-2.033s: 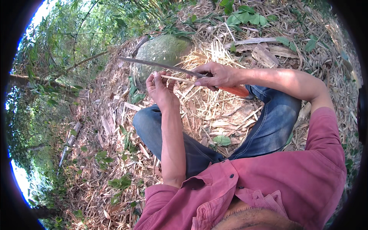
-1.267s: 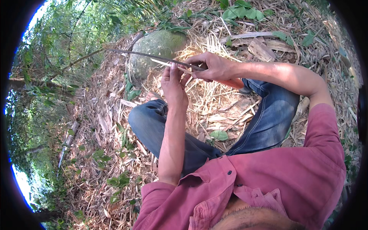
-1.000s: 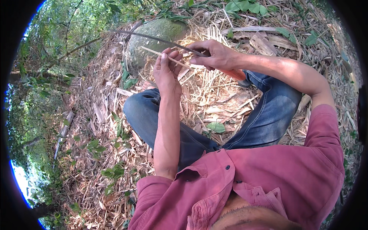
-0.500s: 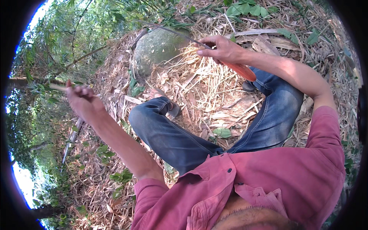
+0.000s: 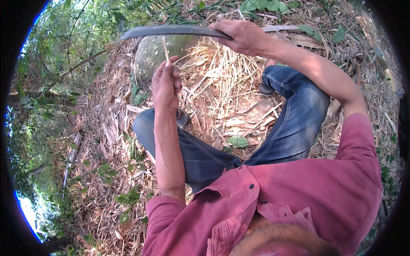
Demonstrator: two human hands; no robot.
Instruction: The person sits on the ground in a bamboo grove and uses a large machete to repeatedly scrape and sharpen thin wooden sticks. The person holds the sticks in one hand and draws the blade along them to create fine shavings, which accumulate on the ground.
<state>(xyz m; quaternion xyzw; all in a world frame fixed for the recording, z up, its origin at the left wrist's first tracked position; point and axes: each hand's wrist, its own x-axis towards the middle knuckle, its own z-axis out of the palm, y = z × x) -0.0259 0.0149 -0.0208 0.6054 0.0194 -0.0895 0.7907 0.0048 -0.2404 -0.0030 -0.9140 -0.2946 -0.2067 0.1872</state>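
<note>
My right hand (image 5: 243,36) is closed at the base of a long, dark, slightly curved machete (image 5: 171,30). Its blade reaches left across the top of a mossy green-grey boulder (image 5: 147,59). The machete's handle is hidden behind my hand and forearm. Just below the blade, my left hand (image 5: 167,81) pinches a thin pale stick (image 5: 165,49), which points up with its tip close to the blade's edge. Whether stick and blade touch, I cannot tell.
Pale shavings (image 5: 222,70) are heaped between my feet and the boulder. My bent legs in blue jeans (image 5: 290,115) frame a litter of dry leaves and husks. Green foliage (image 5: 38,128) crowds the left side, and a pale wood piece (image 5: 279,28) lies beyond my right hand.
My left hand has come in from the far left with the stick, to beside the boulder. My right hand has risen slightly, and the blade has turned its broad side into view.
</note>
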